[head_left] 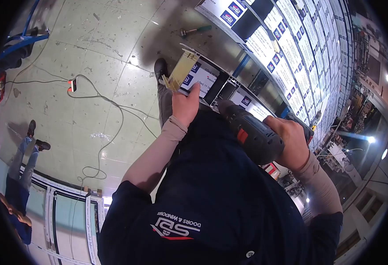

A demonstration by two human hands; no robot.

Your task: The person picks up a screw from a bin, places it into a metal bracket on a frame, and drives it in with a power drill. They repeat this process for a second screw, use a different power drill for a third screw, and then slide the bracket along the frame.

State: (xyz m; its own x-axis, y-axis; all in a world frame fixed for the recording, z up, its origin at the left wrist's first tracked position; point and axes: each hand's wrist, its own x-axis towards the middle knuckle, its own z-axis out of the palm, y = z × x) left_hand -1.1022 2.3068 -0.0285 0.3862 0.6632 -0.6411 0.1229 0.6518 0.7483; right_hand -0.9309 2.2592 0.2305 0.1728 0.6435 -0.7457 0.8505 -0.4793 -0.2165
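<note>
My right hand [291, 141] is wrapped round the grip of a dark power drill [256, 134], whose front end points up and left at a film-covered profile [207, 79]. At the profile's left end is a yellowish transparent block [184, 70]. My left hand [186, 105] holds this end from below, its thumb up against the profile's face; its other fingers are mostly hidden. The drill's tip is hidden near the profile's dark middle part, so contact cannot be made out.
Labelled panels [287, 48] fill the upper right. A hammer [196, 30] lies on the tiled floor. Cables run from a power socket [72, 85] at left. Another person [17, 190] stands at lower left beside white frames [90, 221]. My shoe [160, 68] is beside the block.
</note>
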